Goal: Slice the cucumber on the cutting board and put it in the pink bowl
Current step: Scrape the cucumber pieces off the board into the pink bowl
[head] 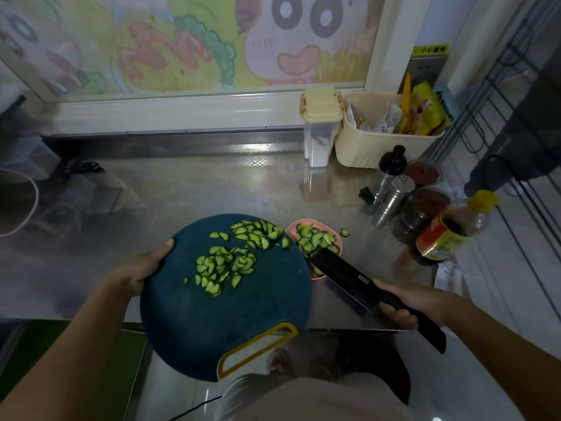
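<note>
Head view: I look down on a steel counter (pixel 212 189).
Left hand (pixel 142 268): grasps the left edge of the round blue cutting board (pixel 212 323), thumb on top.
Cucumber slices (pixel 224 265): two heaps on the board's far half; more fill the pink bowl (pixel 290 228) at the board's right edge.
Knife (pixel 343 278): black blade, tip over the bowl.
Right hand (pixel 403 302): curled round the knife handle.
Far right: a sauce bottle (pixel 449 232).

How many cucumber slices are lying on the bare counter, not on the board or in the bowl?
1 slice, on the counter just right of the pink bowl. The cutting board may hide others.
</note>
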Demonstrator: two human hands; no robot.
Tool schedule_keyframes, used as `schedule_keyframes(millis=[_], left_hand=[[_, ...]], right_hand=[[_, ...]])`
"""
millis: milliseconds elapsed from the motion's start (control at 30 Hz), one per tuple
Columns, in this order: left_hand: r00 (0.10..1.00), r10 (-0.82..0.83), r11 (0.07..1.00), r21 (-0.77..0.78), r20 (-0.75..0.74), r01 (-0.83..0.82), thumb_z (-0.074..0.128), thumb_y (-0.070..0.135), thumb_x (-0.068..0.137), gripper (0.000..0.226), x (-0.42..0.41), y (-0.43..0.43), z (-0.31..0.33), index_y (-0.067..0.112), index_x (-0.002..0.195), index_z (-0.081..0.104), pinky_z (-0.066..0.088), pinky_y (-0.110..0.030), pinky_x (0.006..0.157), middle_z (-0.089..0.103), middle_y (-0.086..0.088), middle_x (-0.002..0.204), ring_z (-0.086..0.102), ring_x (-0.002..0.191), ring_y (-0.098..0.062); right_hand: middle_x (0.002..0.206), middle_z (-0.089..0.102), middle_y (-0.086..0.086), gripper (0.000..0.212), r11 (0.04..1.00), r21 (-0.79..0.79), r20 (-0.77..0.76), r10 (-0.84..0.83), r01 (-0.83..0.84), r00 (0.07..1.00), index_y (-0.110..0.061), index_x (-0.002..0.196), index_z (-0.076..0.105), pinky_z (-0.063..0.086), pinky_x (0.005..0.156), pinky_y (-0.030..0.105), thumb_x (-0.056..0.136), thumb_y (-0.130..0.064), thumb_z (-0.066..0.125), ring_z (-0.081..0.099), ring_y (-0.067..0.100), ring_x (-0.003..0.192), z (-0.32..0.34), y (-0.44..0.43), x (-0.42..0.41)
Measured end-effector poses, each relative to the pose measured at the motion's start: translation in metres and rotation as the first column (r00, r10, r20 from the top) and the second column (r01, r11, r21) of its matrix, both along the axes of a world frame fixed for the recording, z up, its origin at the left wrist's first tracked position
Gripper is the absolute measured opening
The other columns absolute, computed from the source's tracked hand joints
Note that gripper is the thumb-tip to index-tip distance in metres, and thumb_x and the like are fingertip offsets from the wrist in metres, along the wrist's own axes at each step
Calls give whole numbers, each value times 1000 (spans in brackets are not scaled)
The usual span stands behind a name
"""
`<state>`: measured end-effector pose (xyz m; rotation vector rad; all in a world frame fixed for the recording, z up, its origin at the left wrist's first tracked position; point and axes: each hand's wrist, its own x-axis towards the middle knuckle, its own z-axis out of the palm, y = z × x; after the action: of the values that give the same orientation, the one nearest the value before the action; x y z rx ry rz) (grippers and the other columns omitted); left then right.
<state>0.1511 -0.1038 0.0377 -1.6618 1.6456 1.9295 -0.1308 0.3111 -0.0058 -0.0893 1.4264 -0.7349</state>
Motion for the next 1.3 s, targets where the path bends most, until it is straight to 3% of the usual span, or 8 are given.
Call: schedule_keyframes(millis=[267,500,633,700,800,933,1100,1300], left_hand=[[999,-12,999,-49,31,13,43,48,92,51,-1,1,2,4,109,61,50,-44,80,70,-16,97,64,87,-32],[1000,-6,1000,-17,1,6,42,46,94,46,1,-1,4,6,100,63,52,-40,72,73,-11,81,70,65,-21],[999,-37,999,-9,-5,37,43,45,94,45,-7,0,10,4,95,63,50,-42,73,73,-13,79,70,62,-22],[999,-54,999,0,-3,54,44,46,94,46,-14,2,12,3,96,63,55,-39,67,72,-14,85,70,63,-23],[994,-103,993,46,-33,105,39,43,96,44,-28,11,14,6,97,62,58,-32,52,73,-12,83,70,64,-21],[981,-191,979,64,-45,193,36,42,97,44,-40,18,12,6,102,62,58,-31,56,74,-9,83,71,70,-21],[969,-246,966,74,-16,246,39,44,95,46,-45,21,7,6,103,63,59,-38,70,71,-15,100,71,80,-25],[971,-239,967,86,-18,239,51,51,78,58,-45,24,0,5,111,62,57,-41,77,68,-17,110,68,93,-30]], right_hand=[[51,29,0,55,999,40,-51,-34,36,998,-16,59,50,23,43,21,81,-66,44,25,11,43,-2,26,6],[49,29,1,55,999,4,-48,-52,52,998,-15,59,49,22,41,22,79,-66,44,24,11,41,9,41,7],[49,34,3,60,993,-104,-233,-71,47,970,-13,60,47,27,43,23,89,-64,34,30,14,41,30,20,22],[47,38,0,57,983,-174,-484,-37,-55,874,-13,58,46,31,46,19,92,-57,36,36,11,41,38,1,36],[47,42,-6,54,949,-157,-817,30,-272,576,-19,53,45,30,51,17,91,-56,36,42,3,44,38,-22,53],[63,50,-5,101,894,47,-954,172,-445,245,-24,74,50,27,53,24,50,-92,-20,53,11,64,23,-26,70],[95,67,3,126,900,157,-961,234,-408,145,-19,99,57,41,69,33,43,-85,-36,62,21,88,-3,-23,90],[74,68,6,114,913,164,-984,180,-372,9,-14,88,59,41,55,33,63,-78,-32,65,26,68,-13,-27,99]])
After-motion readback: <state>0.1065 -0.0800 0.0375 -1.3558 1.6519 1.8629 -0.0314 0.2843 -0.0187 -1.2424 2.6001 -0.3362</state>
